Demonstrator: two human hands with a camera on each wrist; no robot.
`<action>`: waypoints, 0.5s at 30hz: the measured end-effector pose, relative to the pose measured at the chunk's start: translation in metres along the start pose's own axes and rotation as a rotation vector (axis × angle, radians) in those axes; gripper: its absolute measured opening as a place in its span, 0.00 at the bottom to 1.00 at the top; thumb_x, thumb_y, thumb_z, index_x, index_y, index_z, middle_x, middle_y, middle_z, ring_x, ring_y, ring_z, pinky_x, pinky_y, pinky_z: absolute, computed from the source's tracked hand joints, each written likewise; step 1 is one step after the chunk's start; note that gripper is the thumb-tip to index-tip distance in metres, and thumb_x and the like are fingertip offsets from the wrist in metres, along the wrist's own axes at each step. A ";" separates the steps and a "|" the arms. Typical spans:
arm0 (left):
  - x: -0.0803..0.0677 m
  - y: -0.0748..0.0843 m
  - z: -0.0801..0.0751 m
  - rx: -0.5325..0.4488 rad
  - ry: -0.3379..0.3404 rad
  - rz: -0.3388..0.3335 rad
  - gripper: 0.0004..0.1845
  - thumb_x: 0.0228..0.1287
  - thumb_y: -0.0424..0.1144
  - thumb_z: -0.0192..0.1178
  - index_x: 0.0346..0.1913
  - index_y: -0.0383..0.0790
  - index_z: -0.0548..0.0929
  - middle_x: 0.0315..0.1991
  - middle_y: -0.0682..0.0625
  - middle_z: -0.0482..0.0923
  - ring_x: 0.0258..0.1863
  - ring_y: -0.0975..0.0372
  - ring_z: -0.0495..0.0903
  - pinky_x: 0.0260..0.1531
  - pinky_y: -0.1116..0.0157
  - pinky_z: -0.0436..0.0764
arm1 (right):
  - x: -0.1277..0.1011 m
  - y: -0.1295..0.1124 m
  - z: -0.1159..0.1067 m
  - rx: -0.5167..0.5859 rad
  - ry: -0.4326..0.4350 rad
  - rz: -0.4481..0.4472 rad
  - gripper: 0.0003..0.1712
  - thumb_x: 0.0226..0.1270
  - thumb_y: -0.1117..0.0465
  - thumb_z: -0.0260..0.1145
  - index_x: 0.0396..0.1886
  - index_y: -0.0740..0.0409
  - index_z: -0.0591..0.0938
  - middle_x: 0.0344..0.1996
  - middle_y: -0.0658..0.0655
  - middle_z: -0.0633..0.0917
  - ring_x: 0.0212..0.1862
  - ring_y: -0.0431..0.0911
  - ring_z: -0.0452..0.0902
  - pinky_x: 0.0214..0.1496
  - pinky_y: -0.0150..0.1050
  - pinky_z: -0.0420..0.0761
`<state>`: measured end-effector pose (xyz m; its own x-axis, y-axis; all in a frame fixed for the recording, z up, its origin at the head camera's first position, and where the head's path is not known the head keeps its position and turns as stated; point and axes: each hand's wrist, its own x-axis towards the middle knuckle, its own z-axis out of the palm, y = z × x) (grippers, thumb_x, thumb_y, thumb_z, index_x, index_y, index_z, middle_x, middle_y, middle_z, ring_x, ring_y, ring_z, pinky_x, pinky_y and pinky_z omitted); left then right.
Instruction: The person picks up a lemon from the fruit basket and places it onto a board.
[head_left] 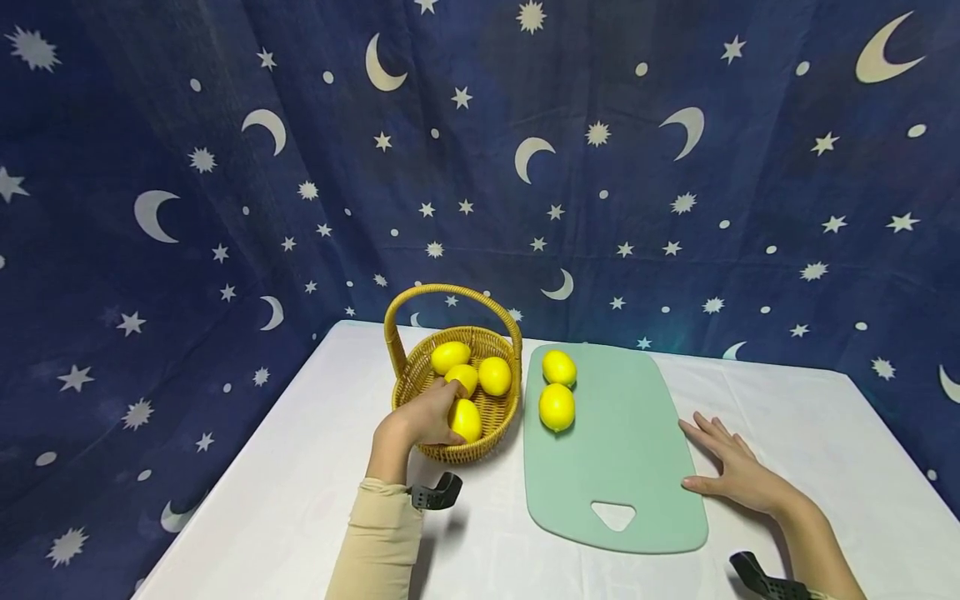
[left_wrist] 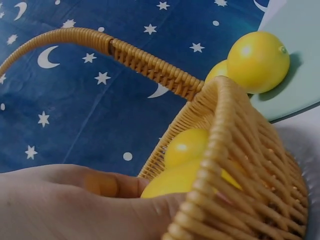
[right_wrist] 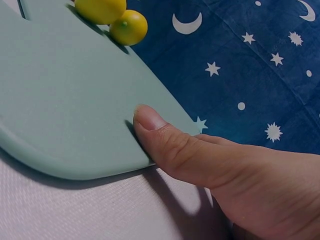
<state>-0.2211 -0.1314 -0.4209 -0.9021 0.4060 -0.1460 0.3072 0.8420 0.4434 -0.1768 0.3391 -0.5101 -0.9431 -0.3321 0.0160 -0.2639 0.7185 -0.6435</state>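
Note:
A wicker basket [head_left: 480, 450] [left_wrist: 245, 165] with a hoop handle [left_wrist: 140, 59] stands left of a mint-green cutting board [head_left: 622, 450] [right_wrist: 60, 100]. Several yellow lemons lie in it, among them one at the back [head_left: 450, 357]. My left hand [head_left: 448, 414] [left_wrist: 75, 200] reaches over the near rim and grips the nearest lemon [head_left: 467, 421] [left_wrist: 167, 187] between thumb and fingers. Two more lemons [head_left: 558, 367] [head_left: 557, 407] [right_wrist: 129, 27] sit on the board's far end. My right hand [head_left: 731, 467] [right_wrist: 225, 170] lies flat on the table beside the board, its thumb [right_wrist: 150, 120] against the board's right edge.
The table [head_left: 300, 467] has a white cloth and is enclosed at the back and left by a dark blue drape [head_left: 637, 167] printed with moons and stars. The board has a triangular handle hole [head_left: 613, 515] near me. Bare cloth lies at front left and far right.

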 end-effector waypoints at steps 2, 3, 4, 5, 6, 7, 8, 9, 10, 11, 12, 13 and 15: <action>-0.001 0.000 -0.001 -0.023 0.012 0.019 0.33 0.42 0.39 0.77 0.52 0.42 0.71 0.47 0.47 0.72 0.47 0.57 0.74 0.54 0.58 0.74 | 0.000 0.000 0.000 0.003 0.000 -0.001 0.52 0.52 0.49 0.72 0.72 0.64 0.58 0.70 0.78 0.49 0.72 0.72 0.30 0.69 0.64 0.22; -0.001 0.000 -0.002 -0.034 0.021 0.028 0.33 0.41 0.39 0.77 0.52 0.42 0.71 0.45 0.48 0.73 0.46 0.58 0.74 0.53 0.58 0.74 | 0.000 0.000 0.000 0.004 0.000 -0.002 0.52 0.52 0.49 0.72 0.72 0.64 0.58 0.70 0.77 0.49 0.72 0.72 0.30 0.70 0.64 0.22; -0.001 0.000 -0.003 -0.048 0.031 0.037 0.33 0.40 0.39 0.77 0.51 0.43 0.72 0.45 0.49 0.75 0.46 0.58 0.74 0.53 0.58 0.74 | 0.000 0.000 0.000 0.005 0.000 -0.002 0.52 0.52 0.49 0.72 0.72 0.64 0.58 0.70 0.77 0.49 0.72 0.72 0.30 0.70 0.64 0.21; -0.002 0.000 -0.004 -0.064 0.042 0.044 0.33 0.40 0.39 0.77 0.51 0.44 0.72 0.45 0.49 0.76 0.46 0.58 0.75 0.53 0.58 0.74 | 0.000 0.000 0.000 0.006 0.001 -0.002 0.52 0.52 0.49 0.72 0.72 0.64 0.58 0.71 0.77 0.49 0.72 0.71 0.30 0.70 0.64 0.21; -0.002 0.000 -0.005 -0.074 0.054 0.051 0.33 0.40 0.39 0.77 0.52 0.44 0.72 0.46 0.50 0.76 0.47 0.58 0.75 0.53 0.58 0.74 | 0.000 0.000 -0.001 0.007 0.001 0.000 0.52 0.52 0.49 0.72 0.72 0.64 0.58 0.71 0.77 0.49 0.72 0.71 0.30 0.70 0.64 0.21; -0.002 0.000 -0.006 -0.083 0.066 0.058 0.34 0.40 0.39 0.77 0.52 0.45 0.73 0.47 0.50 0.76 0.48 0.58 0.75 0.54 0.58 0.74 | 0.000 0.000 -0.001 0.006 0.000 0.001 0.53 0.52 0.49 0.72 0.72 0.64 0.58 0.71 0.77 0.49 0.72 0.71 0.30 0.70 0.64 0.21; -0.002 0.000 -0.007 -0.087 0.078 0.069 0.34 0.40 0.40 0.77 0.53 0.45 0.73 0.48 0.50 0.77 0.49 0.58 0.75 0.55 0.58 0.74 | 0.000 0.000 -0.001 0.004 -0.001 0.003 0.53 0.52 0.48 0.72 0.72 0.64 0.58 0.71 0.77 0.49 0.72 0.71 0.30 0.70 0.64 0.21; -0.002 0.001 -0.008 -0.094 0.090 0.083 0.34 0.40 0.40 0.77 0.54 0.45 0.73 0.49 0.50 0.77 0.50 0.58 0.75 0.55 0.58 0.74 | 0.000 0.000 -0.001 0.003 -0.002 0.006 0.53 0.52 0.48 0.72 0.72 0.64 0.58 0.71 0.77 0.49 0.72 0.71 0.30 0.70 0.63 0.21; -0.002 0.001 -0.009 -0.099 0.100 0.095 0.34 0.40 0.40 0.77 0.54 0.45 0.74 0.50 0.50 0.77 0.51 0.58 0.75 0.56 0.58 0.73 | 0.000 0.000 -0.001 0.003 -0.003 0.008 0.53 0.52 0.48 0.72 0.72 0.64 0.58 0.71 0.77 0.49 0.72 0.71 0.30 0.70 0.64 0.21; -0.003 0.002 -0.010 -0.102 0.109 0.106 0.34 0.41 0.40 0.76 0.55 0.45 0.74 0.51 0.50 0.77 0.52 0.58 0.74 0.56 0.58 0.73 | 0.000 0.001 0.000 0.002 -0.003 0.010 0.53 0.52 0.48 0.72 0.72 0.64 0.58 0.71 0.77 0.49 0.72 0.71 0.30 0.70 0.64 0.21; -0.003 0.003 -0.010 -0.100 0.118 0.117 0.34 0.41 0.40 0.76 0.55 0.45 0.74 0.52 0.49 0.76 0.52 0.58 0.74 0.56 0.58 0.73 | 0.001 0.001 0.000 0.001 -0.003 0.012 0.53 0.51 0.48 0.72 0.72 0.64 0.58 0.71 0.77 0.49 0.72 0.71 0.30 0.70 0.64 0.22; -0.003 0.003 -0.011 -0.103 0.123 0.126 0.34 0.41 0.40 0.76 0.56 0.45 0.75 0.53 0.49 0.76 0.53 0.58 0.74 0.56 0.57 0.73 | 0.001 0.001 0.000 0.000 -0.003 0.012 0.53 0.51 0.48 0.72 0.72 0.64 0.58 0.71 0.77 0.49 0.72 0.71 0.30 0.70 0.64 0.22; -0.003 0.006 -0.012 -0.100 0.128 0.136 0.34 0.42 0.40 0.75 0.58 0.46 0.75 0.56 0.48 0.75 0.54 0.57 0.73 0.56 0.57 0.73 | 0.001 0.002 0.000 0.001 -0.002 0.011 0.53 0.51 0.47 0.72 0.72 0.64 0.58 0.70 0.77 0.50 0.72 0.71 0.30 0.70 0.64 0.22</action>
<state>-0.2199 -0.1322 -0.4076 -0.8876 0.4595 0.0317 0.4026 0.7405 0.5381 -0.1779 0.3400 -0.5116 -0.9456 -0.3252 0.0074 -0.2532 0.7216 -0.6444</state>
